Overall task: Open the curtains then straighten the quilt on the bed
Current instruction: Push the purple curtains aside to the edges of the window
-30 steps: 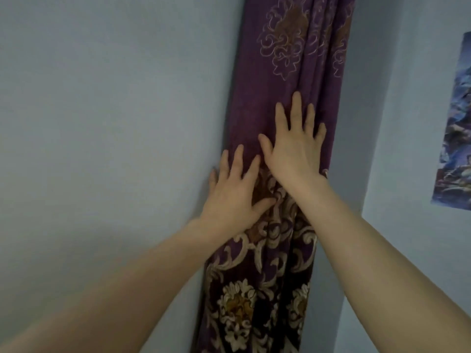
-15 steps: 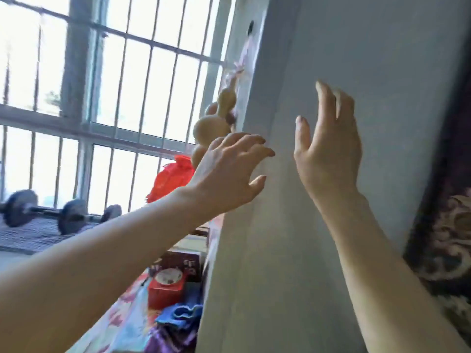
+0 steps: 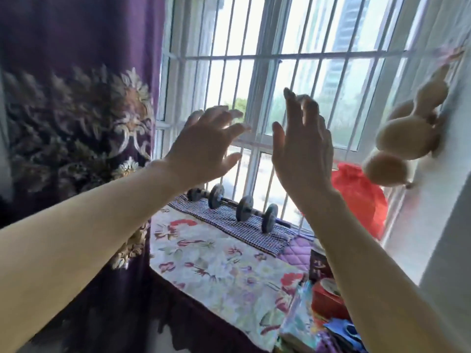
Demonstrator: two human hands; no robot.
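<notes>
Against the barred window both hands are raised, empty, and nothing is touched by either. The left hand is held palm down with its fingers spread and slightly curled; the right hand is held upright, edge toward the camera, fingers loosely together and bent at the tips. A narrow gap is kept between the two hands.

The purple curtain (dark, with a pale floral pattern) is seen bunched at the left edge of the window, well to the left of the left hand and apart from it; the left forearm is crossed in front of its lower part. Most of the window is left uncovered.

Below the hands a window ledge is covered by a floral cloth and a checked cloth, on which a dumbbell is laid. A red bag is seen beyond the right wrist, and pale gourds are hung on the wall at the right.
</notes>
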